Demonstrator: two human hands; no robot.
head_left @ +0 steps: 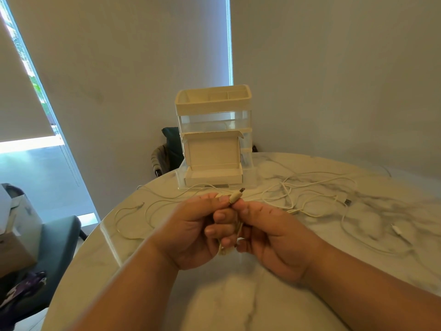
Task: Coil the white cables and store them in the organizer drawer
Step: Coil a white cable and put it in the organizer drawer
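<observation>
Both hands meet above the marble table. My left hand [191, 231] curls its fingers round a bundled white cable [225, 249] whose loops poke out below the fist. My right hand [269, 235] pinches the same cable just under its USB plug [236, 196], which sticks up between the two hands. Several more white cables [310, 194] lie loose and tangled across the table behind my hands. The organizer [213, 137] stands at the far table edge, its bottom drawer [214, 175] pulled out with an open white box inside.
The round marble table [238, 295] has its edge close on the left. A dark green chair [57, 240] and cardboard boxes [14, 235] stand left of it. Another chair with cloth [164, 151] sits behind the organizer. A loose cable [133, 211] trails near the left table edge.
</observation>
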